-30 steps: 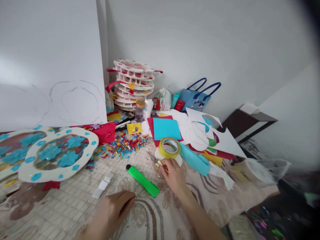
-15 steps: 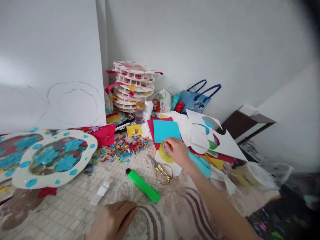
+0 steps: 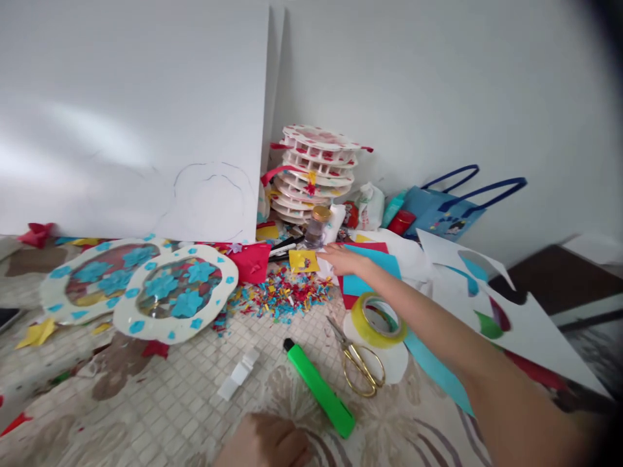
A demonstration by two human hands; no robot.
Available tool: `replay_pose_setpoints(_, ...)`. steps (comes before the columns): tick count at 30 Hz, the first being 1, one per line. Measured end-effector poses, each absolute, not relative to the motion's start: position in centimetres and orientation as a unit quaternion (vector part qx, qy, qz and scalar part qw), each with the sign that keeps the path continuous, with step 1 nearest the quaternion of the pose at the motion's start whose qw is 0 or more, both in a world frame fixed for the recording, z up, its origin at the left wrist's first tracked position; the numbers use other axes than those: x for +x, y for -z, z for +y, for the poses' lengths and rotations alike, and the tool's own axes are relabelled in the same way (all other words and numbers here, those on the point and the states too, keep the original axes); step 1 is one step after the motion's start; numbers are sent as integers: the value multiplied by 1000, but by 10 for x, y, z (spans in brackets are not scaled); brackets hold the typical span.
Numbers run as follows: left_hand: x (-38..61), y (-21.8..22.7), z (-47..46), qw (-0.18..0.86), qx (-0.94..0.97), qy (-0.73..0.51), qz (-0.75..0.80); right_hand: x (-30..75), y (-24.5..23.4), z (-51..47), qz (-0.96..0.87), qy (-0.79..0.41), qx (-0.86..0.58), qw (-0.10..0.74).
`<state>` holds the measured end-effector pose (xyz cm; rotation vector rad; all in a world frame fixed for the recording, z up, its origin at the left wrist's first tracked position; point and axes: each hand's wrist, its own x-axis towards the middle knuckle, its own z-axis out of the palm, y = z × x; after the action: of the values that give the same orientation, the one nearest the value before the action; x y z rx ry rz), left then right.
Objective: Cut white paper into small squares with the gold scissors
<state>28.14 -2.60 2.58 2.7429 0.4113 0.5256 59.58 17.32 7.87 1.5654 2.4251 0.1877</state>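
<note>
My right hand [image 3: 342, 260] reaches far across the table with its fingers stretched out flat and holding nothing. Its fingertips are at the right edge of a small yellow paper square [image 3: 302, 261], just in front of a glass jar with a gold lid [image 3: 317, 227]. The forearm passes over blue paper [image 3: 354, 285] and a yellow tape roll [image 3: 378, 319]. Gold-handled scissors [image 3: 363, 367] and a green marker [image 3: 320, 390] lie nearer to me. My left hand [image 3: 265, 443] rests at the bottom edge, fingers curled in, nothing visible in it.
A pile of coloured paper scraps [image 3: 282, 295] lies mid-table. Two flower-shaped frames with blue pieces [image 3: 176, 292] sit at the left. Stacked white frames [image 3: 316, 172], a blue bag [image 3: 448, 211], cut white sheets [image 3: 487, 292] and a leaning white board [image 3: 136, 117] stand behind.
My right hand left the scissors, passed over the tape roll and moved farther out to the yellow square. The view swung left. My left hand curled and slid toward the bottom edge.
</note>
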Motion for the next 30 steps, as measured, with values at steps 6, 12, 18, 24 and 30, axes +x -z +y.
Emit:
replay_pose_setpoints(6, 281, -20, -26, 147, 961, -193, 130, 601, -77, 177, 849, -98, 494, 160)
replay_pose_setpoints(12, 280, -23, -27, 144, 961, -204, 119, 604, -79, 166, 844, -133, 507, 115)
replay_pose_setpoints(18, 278, -27, -28, 145, 963, -192, 124, 616, -90, 156, 786, -189, 589, -16)
replay_pose_setpoints(24, 277, -32, -27, 166, 962, -172, 130, 633, -104, 148, 721, -221, 644, -129)
replay_pose_setpoints(30, 277, -31, -27, 184, 960, -158, 137, 626, -102, 150, 774, -152, 611, -69)
